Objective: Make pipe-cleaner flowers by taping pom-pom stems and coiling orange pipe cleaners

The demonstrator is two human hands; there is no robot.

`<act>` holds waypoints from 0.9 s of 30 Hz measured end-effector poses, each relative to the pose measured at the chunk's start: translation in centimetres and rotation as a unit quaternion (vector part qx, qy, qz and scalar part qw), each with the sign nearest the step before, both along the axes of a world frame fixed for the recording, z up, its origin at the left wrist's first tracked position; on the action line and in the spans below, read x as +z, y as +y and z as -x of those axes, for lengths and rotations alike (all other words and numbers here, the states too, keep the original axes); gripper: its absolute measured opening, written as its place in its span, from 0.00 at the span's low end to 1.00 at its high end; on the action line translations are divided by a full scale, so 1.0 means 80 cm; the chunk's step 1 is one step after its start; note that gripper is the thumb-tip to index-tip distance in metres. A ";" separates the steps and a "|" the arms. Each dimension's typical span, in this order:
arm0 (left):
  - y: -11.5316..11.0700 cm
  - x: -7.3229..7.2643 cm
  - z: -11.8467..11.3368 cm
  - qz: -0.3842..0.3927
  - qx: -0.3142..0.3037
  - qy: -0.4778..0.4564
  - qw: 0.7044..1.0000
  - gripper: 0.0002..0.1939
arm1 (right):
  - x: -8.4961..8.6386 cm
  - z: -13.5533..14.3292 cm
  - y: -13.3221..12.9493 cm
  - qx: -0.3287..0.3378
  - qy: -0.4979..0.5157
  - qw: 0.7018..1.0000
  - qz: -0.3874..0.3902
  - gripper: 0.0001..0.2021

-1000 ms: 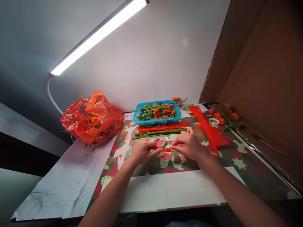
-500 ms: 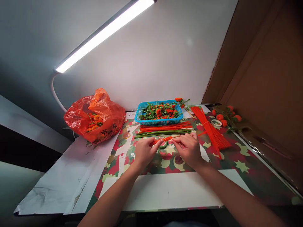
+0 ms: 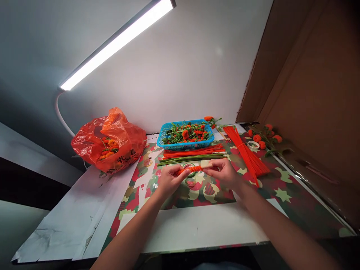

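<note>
Between my hands runs an orange pipe cleaner [image 3: 194, 169], coiled around a thin pale wooden stick [image 3: 207, 166]. The fingers of my left hand [image 3: 172, 180] are closed on the coil's left end. My right hand [image 3: 222, 172] pinches the stick at the right, thumb below; how much of the coil it touches is hidden by the fingers. Just beneath the coil lies a roll of green tape [image 3: 191, 174] on the patterned table cover. Beyond my hands lie a row of green pipe cleaners [image 3: 191, 160] and a row of red-orange ones [image 3: 194, 152].
A blue basket [image 3: 185, 145] of orange flowers stands at the back. Left is a red plastic bag [image 3: 123, 135] with more flowers. To the right lie a tied red-orange bundle [image 3: 247, 153], a white tape roll [image 3: 253, 145] and finished flowers [image 3: 257, 138]. A lamp [image 3: 118, 45] hangs above.
My right hand has turned, its fingers now drawn in closer around the stick. More of the orange coil shows between my hands. The view has shifted slightly.
</note>
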State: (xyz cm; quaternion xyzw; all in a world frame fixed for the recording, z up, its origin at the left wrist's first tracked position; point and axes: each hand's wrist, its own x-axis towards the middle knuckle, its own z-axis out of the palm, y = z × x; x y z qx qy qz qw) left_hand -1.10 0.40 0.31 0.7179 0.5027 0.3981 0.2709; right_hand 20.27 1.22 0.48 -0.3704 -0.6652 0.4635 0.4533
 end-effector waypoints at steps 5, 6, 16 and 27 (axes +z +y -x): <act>0.002 0.004 0.009 -0.046 -0.039 0.073 0.996 0.23 | -0.003 -0.008 0.011 0.048 -0.074 0.996 0.005 0.18; 0.003 0.004 0.011 -0.054 -0.050 0.095 0.993 0.22 | -0.003 -0.010 0.012 0.033 -0.108 0.993 -0.028 0.17; 0.005 0.005 0.011 -0.063 0.004 0.257 0.964 0.22 | -0.004 -0.007 0.006 -0.191 -0.302 0.884 -0.302 0.16; 0.000 0.006 -0.002 -0.023 0.103 0.111 0.988 0.25 | -0.002 0.011 -0.012 -0.202 -0.233 0.883 -0.353 0.13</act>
